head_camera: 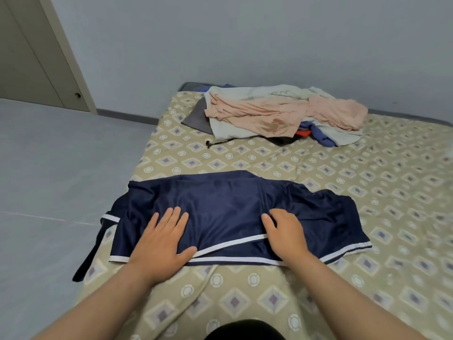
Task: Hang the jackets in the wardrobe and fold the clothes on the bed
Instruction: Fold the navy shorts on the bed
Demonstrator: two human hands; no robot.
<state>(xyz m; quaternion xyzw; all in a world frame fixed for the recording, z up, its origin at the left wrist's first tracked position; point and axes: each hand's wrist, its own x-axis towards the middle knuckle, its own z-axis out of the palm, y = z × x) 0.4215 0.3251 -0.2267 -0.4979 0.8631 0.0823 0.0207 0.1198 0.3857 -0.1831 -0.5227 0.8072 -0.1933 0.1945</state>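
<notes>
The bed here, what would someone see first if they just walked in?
First, the navy garment with white trim, spread on the near part of the patterned bed sheet. The left hand lies flat on it and the right hand rests on it, fingers bent. Next, the rumpled pile of clothes at the far end, a peach garment on top.

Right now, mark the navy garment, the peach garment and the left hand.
navy garment [220,200], head view, middle of the flat fabric.
peach garment [264,111], head view, its crumpled middle section.
left hand [160,244], head view, back of the hand.
</notes>
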